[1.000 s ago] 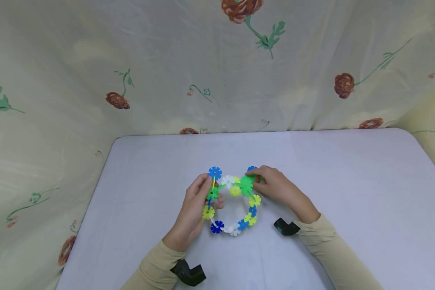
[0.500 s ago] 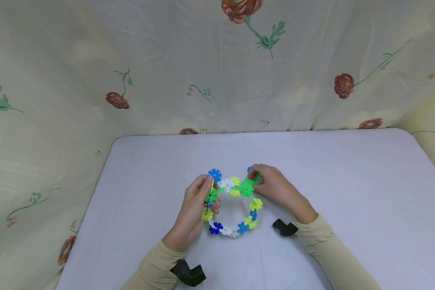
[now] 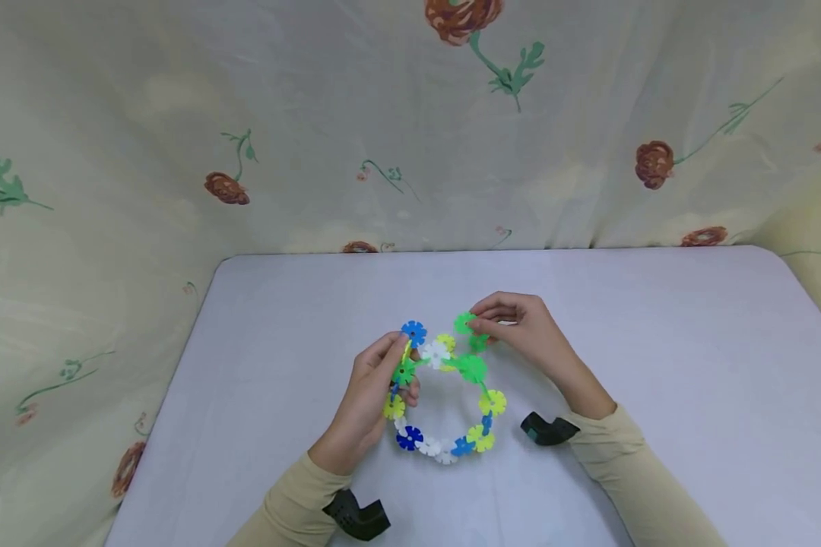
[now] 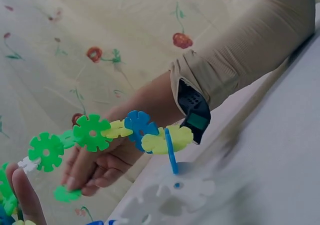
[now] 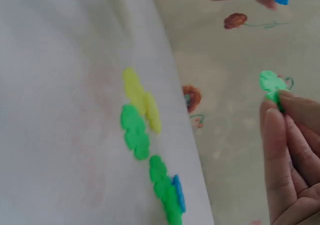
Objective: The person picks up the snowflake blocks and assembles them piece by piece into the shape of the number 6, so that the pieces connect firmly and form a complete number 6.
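A ring of interlocking flower-shaped plastic discs [image 3: 482, 437], in yellow, blue, white and green, hangs from my left hand [image 3: 366, 395]. My left thumb and fingers pinch its left side, by a blue disc [image 3: 414, 333] and a green disc [image 3: 404, 372]. Just off the ring's upper right, my right hand [image 3: 530, 327] pinches small green discs [image 3: 464, 323] between thumb and fingertips. In the right wrist view, the pinched green discs [image 5: 270, 80] look joined. The left wrist view shows one green disc [image 4: 67, 194] at the right fingertips, below the chain of discs [image 4: 92, 133].
A white-covered table [image 3: 280, 319] lies under both hands. Behind it hangs a flowered curtain [image 3: 301, 137]. Black wrist devices sit at the left cuff [image 3: 356, 516] and right cuff [image 3: 549, 429]. Blurred yellow discs [image 5: 135, 95] appear against the white surface in the right wrist view.
My right hand has drawn up and away from the ring with the green discs. A blue disc seen beside its fingertips is out of sight. The ring has sunk slightly.
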Motion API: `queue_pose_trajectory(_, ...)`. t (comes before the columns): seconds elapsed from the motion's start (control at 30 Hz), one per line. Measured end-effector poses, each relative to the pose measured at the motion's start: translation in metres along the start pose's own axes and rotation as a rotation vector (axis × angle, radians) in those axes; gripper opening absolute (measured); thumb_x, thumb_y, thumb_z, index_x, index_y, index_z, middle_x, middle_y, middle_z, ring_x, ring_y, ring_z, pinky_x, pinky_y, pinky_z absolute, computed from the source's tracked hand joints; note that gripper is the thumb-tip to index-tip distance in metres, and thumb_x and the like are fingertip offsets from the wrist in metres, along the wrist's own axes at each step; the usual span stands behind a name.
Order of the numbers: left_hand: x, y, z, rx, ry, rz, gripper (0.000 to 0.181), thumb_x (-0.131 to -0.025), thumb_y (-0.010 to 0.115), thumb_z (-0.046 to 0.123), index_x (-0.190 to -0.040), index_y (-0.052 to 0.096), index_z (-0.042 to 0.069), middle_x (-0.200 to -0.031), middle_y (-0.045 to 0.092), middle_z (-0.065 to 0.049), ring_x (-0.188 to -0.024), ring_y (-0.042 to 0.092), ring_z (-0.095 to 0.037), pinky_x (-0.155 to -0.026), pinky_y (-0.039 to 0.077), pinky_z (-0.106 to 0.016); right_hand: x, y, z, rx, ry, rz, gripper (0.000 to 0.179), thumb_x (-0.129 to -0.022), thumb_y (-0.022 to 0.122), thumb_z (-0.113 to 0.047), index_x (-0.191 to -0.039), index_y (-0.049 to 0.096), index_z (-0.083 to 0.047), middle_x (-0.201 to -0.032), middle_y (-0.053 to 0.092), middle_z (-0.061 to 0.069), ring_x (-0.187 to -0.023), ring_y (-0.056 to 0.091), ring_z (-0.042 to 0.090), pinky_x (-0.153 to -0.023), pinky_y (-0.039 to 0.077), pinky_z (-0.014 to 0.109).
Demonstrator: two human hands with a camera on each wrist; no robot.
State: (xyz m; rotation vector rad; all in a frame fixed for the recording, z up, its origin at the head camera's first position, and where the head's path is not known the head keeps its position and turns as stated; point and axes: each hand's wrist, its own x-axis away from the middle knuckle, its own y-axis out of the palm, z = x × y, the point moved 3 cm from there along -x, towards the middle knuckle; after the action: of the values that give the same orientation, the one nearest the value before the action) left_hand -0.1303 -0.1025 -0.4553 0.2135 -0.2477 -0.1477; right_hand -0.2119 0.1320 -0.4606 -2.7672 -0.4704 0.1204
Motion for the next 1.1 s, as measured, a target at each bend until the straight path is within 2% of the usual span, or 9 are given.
queue_pose_trajectory(0.1, 0.000, 0.000, -0.001, -0.010, -0.009, -0.015, 0.035, -0.112, 0.046, 0.032, -0.110, 0.061, 0.000, -0.089, 0.060, 0.000, -0.058, 0.057, -0.009, -0.055, 0.054, -0.021, -0.003, 0.000, -0.006, -0.080, -0.024, 0.012, 0.020, -0.095, 0.077, -0.020, -0.109, 0.074, -0.006, -0.096, 0.080, 0.000, -0.091, 0.076, 0.033, -0.074, 0.064, 0.040)
queue_pose_trajectory(0.2, 0.001, 0.001, -0.002, -0.013, -0.025, -0.022, 0.035, -0.112, 0.047, 0.032, -0.110, 0.062, 0.001, -0.087, 0.060, 0.000, -0.057, 0.057, -0.009, -0.055, 0.054, -0.022, -0.007, 0.004, -0.011, -0.139, -0.042, 0.006, 0.021, -0.095, 0.077, -0.020, -0.109, 0.074, -0.005, -0.096, 0.080, -0.006, -0.088, 0.077, 0.024, -0.073, 0.064, 0.036)
queue_pose_trajectory(0.33, 0.002, 0.002, -0.002, -0.013, -0.037, -0.039, 0.031, -0.112, 0.047, 0.031, -0.110, 0.063, 0.004, -0.092, 0.061, -0.001, -0.057, 0.057, -0.009, -0.055, 0.054, -0.022, -0.012, 0.013, -0.019, -0.220, -0.089, -0.032, 0.018, -0.095, 0.076, -0.014, -0.109, 0.074, -0.002, -0.097, 0.079, -0.007, -0.084, 0.076, 0.013, -0.071, 0.064, 0.032)
queue_pose_trajectory(0.63, 0.003, 0.004, -0.001, -0.011, -0.045, -0.066, 0.030, -0.112, 0.046, 0.029, -0.113, 0.063, 0.005, -0.096, 0.062, 0.001, -0.058, 0.056, -0.009, -0.055, 0.054, -0.022, -0.018, 0.027, -0.028, -0.311, -0.203, -0.117, 0.010, -0.096, 0.071, -0.003, -0.105, 0.075, -0.001, -0.094, 0.078, -0.006, -0.075, 0.073, 0.010, -0.067, 0.062, 0.029)
queue_pose_trajectory(0.77, 0.003, 0.004, -0.001, -0.011, -0.054, -0.069, 0.030, -0.112, 0.046, 0.029, -0.115, 0.063, 0.004, -0.096, 0.062, 0.001, -0.058, 0.056, -0.009, -0.056, 0.054, -0.023, -0.019, 0.028, -0.027, -0.346, -0.218, -0.138, 0.012, -0.097, 0.070, -0.003, -0.104, 0.077, -0.009, -0.093, 0.078, -0.007, -0.074, 0.073, 0.010, -0.066, 0.062, 0.026)
queue_pose_trajectory(0.9, 0.004, 0.005, -0.001, -0.012, -0.065, -0.074, 0.032, -0.112, 0.045, 0.030, -0.117, 0.063, 0.004, -0.097, 0.061, 0.002, -0.058, 0.055, -0.009, -0.057, 0.053, -0.023, -0.020, 0.030, -0.026, -0.403, -0.228, -0.160, 0.022, -0.096, 0.069, 0.000, -0.101, 0.079, -0.019, -0.093, 0.079, -0.007, -0.075, 0.073, 0.008, -0.065, 0.061, 0.024)
queue_pose_trajectory(1.1, 0.005, 0.005, -0.002, -0.007, -0.080, -0.087, 0.035, -0.112, 0.045, 0.030, -0.123, 0.062, 0.001, -0.098, 0.062, 0.003, -0.057, 0.054, -0.008, -0.057, 0.052, -0.023, -0.022, 0.034, -0.023, -0.426, -0.233, -0.191, 0.029, -0.096, 0.069, 0.001, -0.100, 0.080, -0.025, -0.091, 0.079, -0.008, -0.072, 0.072, 0.006, -0.065, 0.062, 0.025)
